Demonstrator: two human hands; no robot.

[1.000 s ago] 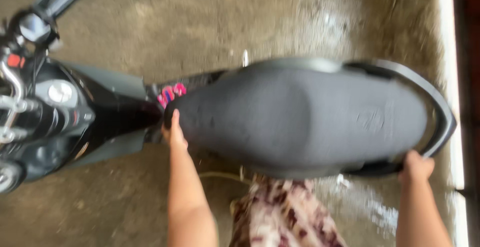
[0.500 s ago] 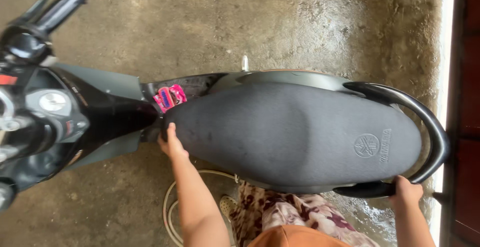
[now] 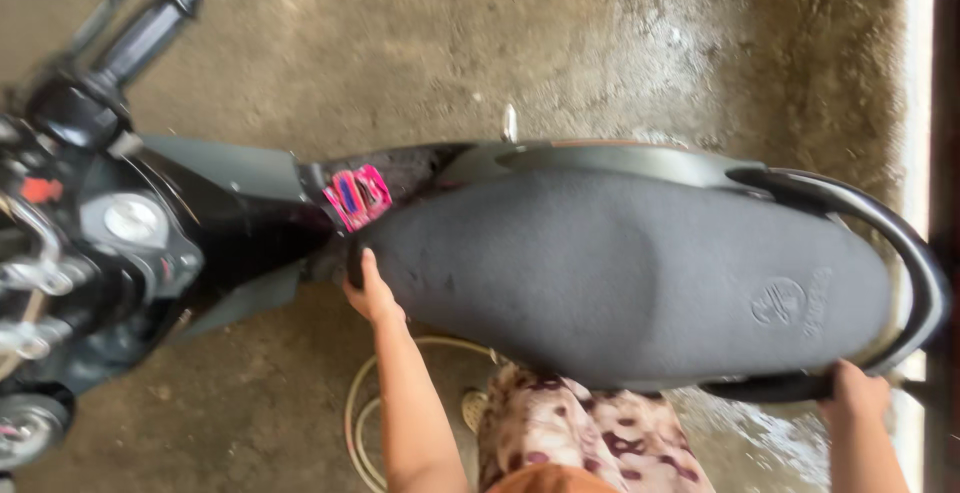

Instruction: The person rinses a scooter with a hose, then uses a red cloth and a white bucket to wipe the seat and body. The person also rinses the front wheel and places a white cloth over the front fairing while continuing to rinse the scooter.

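Wet concrete floor (image 3: 560, 43), coiled pale hose (image 3: 362, 423), white wall edge (image 3: 915, 83)

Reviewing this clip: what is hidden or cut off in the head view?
- Right hand fingers: curled under the grab rail, unseen.
- Left hand fingertips: hidden behind the seat front.
- Handlebar: near side cut off by the left edge.
- Hose: runs off the bottom edge.

Home yard or carport: wet concrete floor (image 3: 560, 43), parked motorbike (image 3: 620, 263), coiled hose (image 3: 365, 418).
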